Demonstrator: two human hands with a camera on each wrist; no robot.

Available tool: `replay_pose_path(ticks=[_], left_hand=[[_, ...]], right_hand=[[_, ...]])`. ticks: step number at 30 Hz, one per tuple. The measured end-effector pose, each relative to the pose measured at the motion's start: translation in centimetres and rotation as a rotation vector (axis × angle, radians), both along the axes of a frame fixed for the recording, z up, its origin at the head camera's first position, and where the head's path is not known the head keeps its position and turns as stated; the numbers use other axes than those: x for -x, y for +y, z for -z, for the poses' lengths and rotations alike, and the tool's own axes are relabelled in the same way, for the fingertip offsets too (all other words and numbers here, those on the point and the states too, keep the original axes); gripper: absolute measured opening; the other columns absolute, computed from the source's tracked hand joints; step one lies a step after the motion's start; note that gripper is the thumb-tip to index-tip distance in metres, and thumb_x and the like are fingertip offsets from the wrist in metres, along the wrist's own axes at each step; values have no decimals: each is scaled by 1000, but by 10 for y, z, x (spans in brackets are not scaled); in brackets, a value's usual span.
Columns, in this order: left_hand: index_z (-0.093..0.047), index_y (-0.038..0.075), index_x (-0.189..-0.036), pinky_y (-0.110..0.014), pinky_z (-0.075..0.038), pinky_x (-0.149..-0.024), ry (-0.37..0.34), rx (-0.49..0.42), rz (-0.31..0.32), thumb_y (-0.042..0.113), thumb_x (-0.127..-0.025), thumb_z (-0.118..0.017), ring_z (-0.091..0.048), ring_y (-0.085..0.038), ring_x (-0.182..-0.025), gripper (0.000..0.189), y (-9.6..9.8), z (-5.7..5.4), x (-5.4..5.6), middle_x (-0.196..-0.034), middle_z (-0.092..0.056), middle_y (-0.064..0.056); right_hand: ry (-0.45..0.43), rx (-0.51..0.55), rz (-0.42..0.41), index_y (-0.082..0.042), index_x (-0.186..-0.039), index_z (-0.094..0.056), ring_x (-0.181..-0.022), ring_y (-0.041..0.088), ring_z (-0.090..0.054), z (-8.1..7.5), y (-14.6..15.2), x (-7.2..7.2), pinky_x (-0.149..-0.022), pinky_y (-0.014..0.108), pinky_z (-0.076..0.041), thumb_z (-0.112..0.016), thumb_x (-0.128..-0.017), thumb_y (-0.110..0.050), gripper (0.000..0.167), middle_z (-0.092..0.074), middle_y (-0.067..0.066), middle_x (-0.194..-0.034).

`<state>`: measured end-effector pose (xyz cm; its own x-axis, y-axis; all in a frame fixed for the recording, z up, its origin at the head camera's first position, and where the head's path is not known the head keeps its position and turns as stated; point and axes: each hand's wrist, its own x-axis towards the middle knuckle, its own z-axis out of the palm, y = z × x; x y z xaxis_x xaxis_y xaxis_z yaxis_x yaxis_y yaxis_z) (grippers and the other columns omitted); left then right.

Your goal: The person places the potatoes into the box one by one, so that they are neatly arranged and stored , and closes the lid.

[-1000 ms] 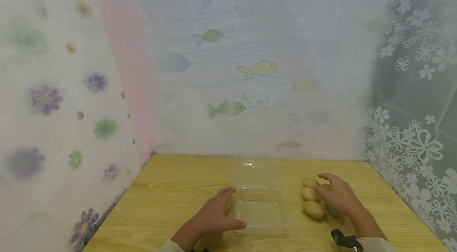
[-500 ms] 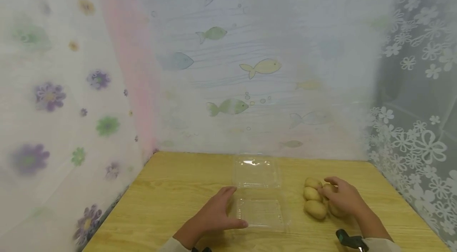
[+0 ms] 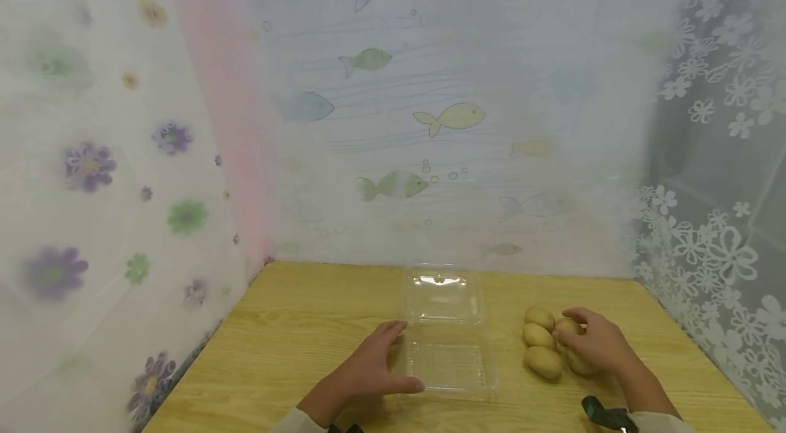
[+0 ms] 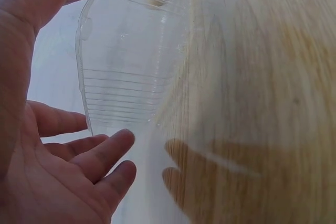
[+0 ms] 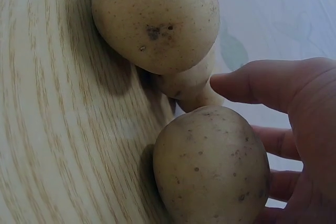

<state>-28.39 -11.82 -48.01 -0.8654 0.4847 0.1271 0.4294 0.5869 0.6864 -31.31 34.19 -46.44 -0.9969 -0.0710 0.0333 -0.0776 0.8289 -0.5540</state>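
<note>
A clear plastic clamshell container [image 3: 445, 365] lies opened out on the table, its lid [image 3: 442, 300] folded back towards the wall. My left hand [image 3: 371, 365] spans the left side of its front half, thumb near the front corner and fingers at the hinge end; in the left wrist view the fingers [image 4: 105, 156] are loosely extended at the ribbed plastic wall. On the right, several potatoes [image 3: 543, 363] sit grouped in two columns. My right hand [image 3: 598, 344] reaches over the right column, thumb and fingers spread about a potato [image 5: 210, 166], with the thumb [image 5: 252, 82] lifted off it.
The wood-grain table [image 3: 307, 331] is bounded by printed curtains: fish [image 3: 402, 184] at the back, flowers [image 3: 89, 167] on the left, white flowers on grey [image 3: 731, 256] on the right. A dark wrist-camera mount [image 3: 604, 412] is under the right wrist.
My right hand has drawn back to the right from the left column of potatoes onto the right column, uncovering more of them. The left hand and container have stayed in place.
</note>
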Motion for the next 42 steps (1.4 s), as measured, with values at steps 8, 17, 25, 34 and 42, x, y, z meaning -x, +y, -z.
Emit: replay_pose_path(ticks=[8,17,25,34,42], left_hand=[[-33,9,-162,-59,-45,-110,-9,-17,20,64,-80,-81,-52,-32,-140,110,0,0,1,-163,-37,-8],[-32,10,-162,-59,-43,-112,-6,-35,32,65,-79,-82,-50,-30,-142,111,3,2,3,-163,-36,-6],[-29,9,-163,-60,-43,-112,-33,-43,49,59,-82,-82,-46,-29,-146,109,3,1,2,-169,-22,-6],[-32,16,-162,-58,-47,-109,44,-69,95,56,-85,-81,-45,-31,-145,100,1,2,3,-170,-25,-3],[-36,14,-159,-61,-45,-110,101,-57,84,57,-85,-81,-44,-32,-145,97,-1,7,2,-167,-31,-4]], right_hand=[[-22,-8,7,4,-146,-51,-127,57,-53,-4,2,0,-92,62,-52,-65,-98,-56,78,-53,37,-143],[-15,-14,7,7,-144,-52,-123,57,-55,-6,9,-2,-91,61,-53,-66,-98,-53,77,-56,38,-138],[3,-19,17,7,-143,-53,-122,58,-55,-2,9,-1,-90,60,-54,-67,-99,-50,74,-57,38,-137],[26,-22,29,6,-140,-56,-120,56,-57,-1,6,0,-89,60,-54,-69,-98,-40,64,-59,37,-133],[26,-2,42,7,-138,-58,-117,54,-60,-2,1,0,-88,59,-55,-70,-98,-38,61,-62,36,-130]])
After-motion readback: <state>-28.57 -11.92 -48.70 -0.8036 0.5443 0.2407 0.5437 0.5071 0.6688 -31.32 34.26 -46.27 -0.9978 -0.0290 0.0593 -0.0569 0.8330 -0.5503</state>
